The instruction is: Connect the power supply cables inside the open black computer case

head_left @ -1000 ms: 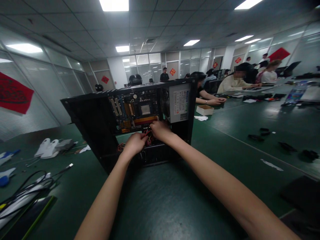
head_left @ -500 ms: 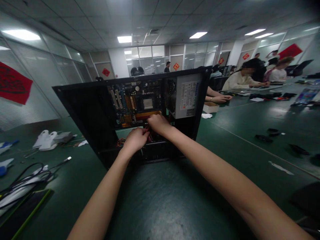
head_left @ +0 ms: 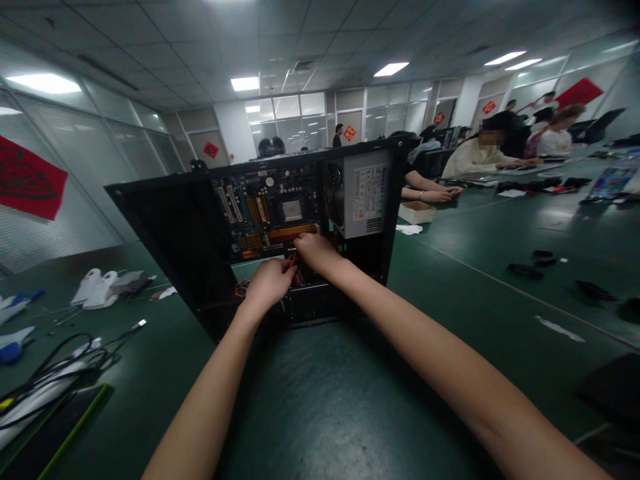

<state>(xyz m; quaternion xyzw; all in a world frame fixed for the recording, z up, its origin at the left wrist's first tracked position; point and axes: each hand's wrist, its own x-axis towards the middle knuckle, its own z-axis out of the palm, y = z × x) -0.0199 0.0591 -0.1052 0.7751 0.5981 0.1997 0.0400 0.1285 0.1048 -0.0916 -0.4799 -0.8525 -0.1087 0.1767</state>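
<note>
A black computer case [head_left: 165, 227] stands with its open side toward me on the green table. Inside it are a motherboard [head_left: 273, 200] and, at the upper right, a silver power supply [head_left: 367, 193] with a fan. My left hand [head_left: 269, 283] reaches into the lower part, its thumb and fingers pinched on a thin red cable [head_left: 300, 277]. Just right of it, my right hand [head_left: 319, 253] is closed near the motherboard's lower edge; what its fingers grip is hidden. More coloured wires [head_left: 241, 288] lie left of my left hand.
At left lie a black cable [head_left: 65, 357] with a metal plug, a white plastic bag [head_left: 95, 290] and a green-edged dark panel [head_left: 65, 433]. A small open box [head_left: 417, 213] stands behind the case, near another person's hands [head_left: 443, 194]. Small black parts [head_left: 525, 271] lie at right.
The view has shifted slightly, and the case's upper right corner sits a little further left and lower. Both hands stay at nearly the same place inside the case.
</note>
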